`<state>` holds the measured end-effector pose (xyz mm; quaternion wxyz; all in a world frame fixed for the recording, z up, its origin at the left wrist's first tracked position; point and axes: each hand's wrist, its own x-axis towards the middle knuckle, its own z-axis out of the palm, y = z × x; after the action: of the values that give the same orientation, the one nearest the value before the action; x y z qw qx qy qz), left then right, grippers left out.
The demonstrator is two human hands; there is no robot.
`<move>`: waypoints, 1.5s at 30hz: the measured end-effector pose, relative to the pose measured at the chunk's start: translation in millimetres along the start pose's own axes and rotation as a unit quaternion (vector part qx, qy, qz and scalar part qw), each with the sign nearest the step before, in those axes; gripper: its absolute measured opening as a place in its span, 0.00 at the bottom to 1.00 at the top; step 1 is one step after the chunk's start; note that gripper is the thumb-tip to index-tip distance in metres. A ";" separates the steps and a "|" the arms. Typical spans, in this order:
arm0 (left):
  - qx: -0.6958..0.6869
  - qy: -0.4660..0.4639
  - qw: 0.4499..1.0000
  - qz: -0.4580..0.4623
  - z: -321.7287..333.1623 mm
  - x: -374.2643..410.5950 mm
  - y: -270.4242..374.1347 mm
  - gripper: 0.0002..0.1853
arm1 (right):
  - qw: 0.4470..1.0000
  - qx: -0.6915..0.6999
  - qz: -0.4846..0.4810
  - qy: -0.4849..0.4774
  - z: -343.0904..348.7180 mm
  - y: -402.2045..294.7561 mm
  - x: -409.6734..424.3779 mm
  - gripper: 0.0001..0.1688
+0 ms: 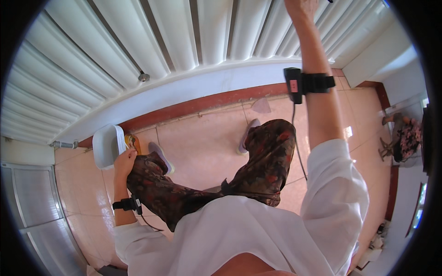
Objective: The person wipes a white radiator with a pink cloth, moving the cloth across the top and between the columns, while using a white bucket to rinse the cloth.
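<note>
My right hand (302, 7) reaches up to the top edge of the view, over the white column radiator (181, 38). Its fingers are cut off by the frame, so what they touch is hidden. A small piece of a black object shows just beside it. My left hand (125, 160) is low on the left, beside my knee and against the near side of a white plastic basin (100, 148). A thin white strip shows at its fingertips; whether it is held cannot be made out. Behind the basin stands a yellow-orange container (132, 143), partly covered.
A metal pipe fitting (65, 145) joins the radiator's lower left end. A small round metal piece (143, 76) hangs at its lower edge. On the tiled floor (203, 148) lies a pinkish flat piece (261, 105). Cabled black straps (316, 82) circle my forearms. Glazed panels (38, 200) stand left.
</note>
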<state>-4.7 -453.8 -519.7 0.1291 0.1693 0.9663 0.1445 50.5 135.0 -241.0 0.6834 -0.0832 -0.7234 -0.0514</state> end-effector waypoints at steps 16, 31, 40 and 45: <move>0.027 0.188 0.982 -0.013 4.0 -20.7 0.1 0.11 | 0.856 0.095 0.396 -0.318 -53.6 -72.0 -290.7 0.23; 0.044 0.208 0.976 -0.044 -0.5 -26.9 13.6 0.13 | 0.766 0.359 0.374 -0.380 -13.8 -239.0 -329.3 0.30; -0.012 0.228 0.974 -0.009 3.6 -20.9 5.3 0.11 | 0.579 0.358 0.721 -0.128 -56.6 -165.6 -352.7 0.23; 0.036 0.221 0.975 0.000 18.6 -16.5 -5.2 0.12 | 0.838 0.164 0.519 0.034 -34.3 -97.9 -249.3 0.24</move>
<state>14.4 -460.1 -535.2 -0.0936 0.1380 0.9755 0.1432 78.4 20.0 -483.8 0.6382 -0.3310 -0.5483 0.4272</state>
